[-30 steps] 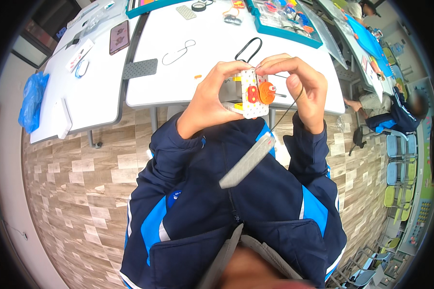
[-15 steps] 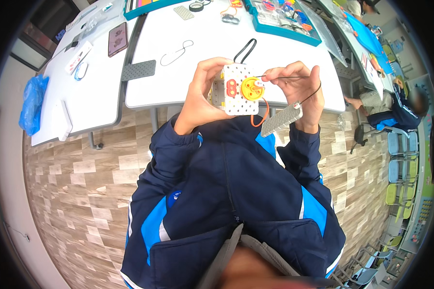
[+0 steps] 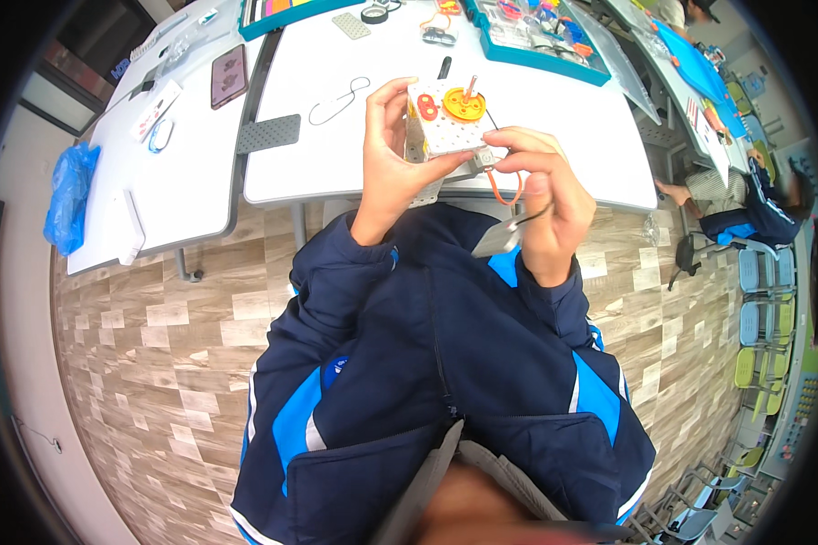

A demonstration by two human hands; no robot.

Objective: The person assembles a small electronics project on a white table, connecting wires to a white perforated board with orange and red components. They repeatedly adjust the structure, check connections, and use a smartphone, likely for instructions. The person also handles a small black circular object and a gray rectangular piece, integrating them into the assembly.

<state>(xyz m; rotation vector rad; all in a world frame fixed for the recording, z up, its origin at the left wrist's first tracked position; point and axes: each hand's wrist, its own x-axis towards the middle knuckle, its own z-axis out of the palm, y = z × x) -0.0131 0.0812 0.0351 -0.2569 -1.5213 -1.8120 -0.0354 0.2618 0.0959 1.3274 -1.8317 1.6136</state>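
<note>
My left hand point(image 3: 389, 163) is closed around a white box built of perforated plates point(image 3: 453, 136), tilted so its face turns upward. On that face sit a yellow wheel point(image 3: 464, 105) with a pale pin standing up from it and a small red piece point(image 3: 428, 107). My right hand point(image 3: 553, 195) is closed at the box's lower right corner. A thin black cord point(image 3: 534, 216) runs through its fingers. Beside these fingers, an orange-red wire point(image 3: 493, 189) loops from a small grey block point(image 3: 485, 159) under the box. A greyish plate point(image 3: 493, 240) hangs below, partly hidden.
On the white table lie a dark perforated plate point(image 3: 269, 133), a looped thin cord point(image 3: 340, 100), a roll of black tape point(image 3: 374, 14) and a teal parts case point(image 3: 545, 54). The left table holds a phone point(image 3: 229, 76) and a blue bag point(image 3: 71, 198). Another person point(image 3: 745, 204) sits at the right.
The box has tipped back and moved up a little, showing its underside. My right hand has come down and in to the box's lower corner, and the hanging plate has swung left.
</note>
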